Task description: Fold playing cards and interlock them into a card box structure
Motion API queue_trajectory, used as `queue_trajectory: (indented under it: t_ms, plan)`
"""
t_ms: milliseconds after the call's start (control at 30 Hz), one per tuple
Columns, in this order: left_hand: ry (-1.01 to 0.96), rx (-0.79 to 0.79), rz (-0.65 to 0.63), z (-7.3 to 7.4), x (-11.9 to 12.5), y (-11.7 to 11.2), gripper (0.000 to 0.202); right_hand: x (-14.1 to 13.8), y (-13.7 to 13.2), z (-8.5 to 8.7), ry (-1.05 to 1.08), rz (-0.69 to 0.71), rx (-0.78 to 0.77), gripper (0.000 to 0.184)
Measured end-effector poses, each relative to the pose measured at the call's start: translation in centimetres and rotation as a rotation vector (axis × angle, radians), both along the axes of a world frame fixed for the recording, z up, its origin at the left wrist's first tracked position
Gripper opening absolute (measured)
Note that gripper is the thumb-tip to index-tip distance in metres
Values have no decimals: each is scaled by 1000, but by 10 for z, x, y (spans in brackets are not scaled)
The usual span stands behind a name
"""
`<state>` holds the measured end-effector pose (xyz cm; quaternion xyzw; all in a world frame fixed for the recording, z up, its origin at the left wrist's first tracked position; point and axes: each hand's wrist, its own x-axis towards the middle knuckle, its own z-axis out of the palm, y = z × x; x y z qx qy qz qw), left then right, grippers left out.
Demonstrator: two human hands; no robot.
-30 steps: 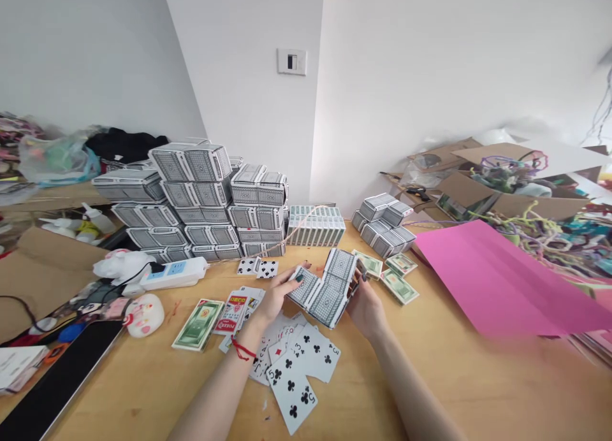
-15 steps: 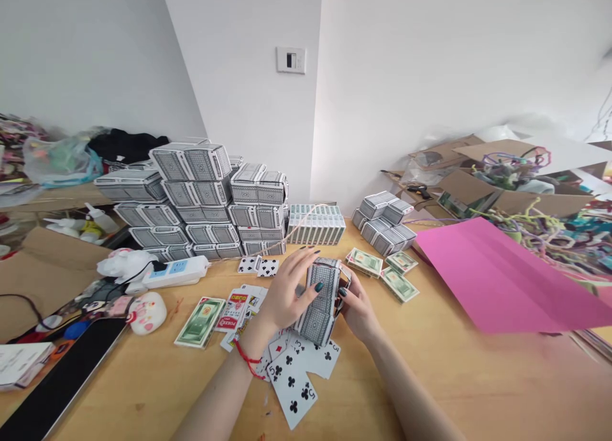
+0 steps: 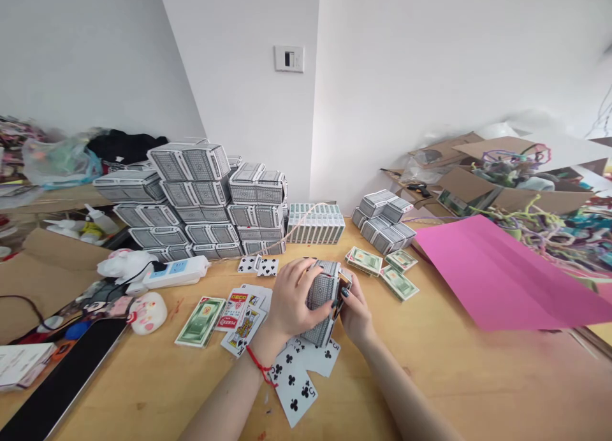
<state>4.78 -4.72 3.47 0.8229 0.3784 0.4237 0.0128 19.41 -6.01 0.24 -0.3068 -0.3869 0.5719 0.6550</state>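
Both my hands hold a folded block of playing cards point(image 3: 323, 293) with grey patterned backs, just above the wooden table point(image 3: 430, 377). My left hand point(image 3: 292, 301) wraps over its left side, fingers curled around it. My right hand point(image 3: 354, 308) presses against its right side with fingers closed on it. Loose face-up cards point(image 3: 296, 380), among them clubs, lie on the table under and in front of my hands. A green card pack point(image 3: 201, 321) and a red poker card point(image 3: 233, 311) lie to the left.
Stacks of card blocks point(image 3: 201, 199) rise at the back left, a smaller pile point(image 3: 385, 227) at the back right, green packs point(image 3: 382, 269) beside it. A pink sheet point(image 3: 497, 275) covers the right. A white power strip point(image 3: 176, 272) and clutter lie left.
The card piece was spread open between my hands a second ago. My hands have since folded it shut and closed around it, pressing from both sides.
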Motion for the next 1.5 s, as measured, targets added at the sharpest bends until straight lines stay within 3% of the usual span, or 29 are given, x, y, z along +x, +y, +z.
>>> queue_trajectory:
  t_ms: [167, 567, 867, 1167, 1500]
  plan:
    - [34, 18, 24, -2, 15, -8, 59, 0, 1, -8, -12, -53, -12, 37]
    - [-21, 49, 13, -8, 17, -10, 48, -2, 1, -13, 17, -86, 10, 36]
    - [-68, 62, 7, -12, 15, -7, 44, -8, 0, -23, -84, -334, -38, 35]
    - [-11, 40, -57, -15, 15, -8, 33, -12, 2, -23, -106, -307, -50, 35]
    - [-106, 62, 85, -16, 11, -1, 31, -18, 4, -27, 11, -126, -160, 41]
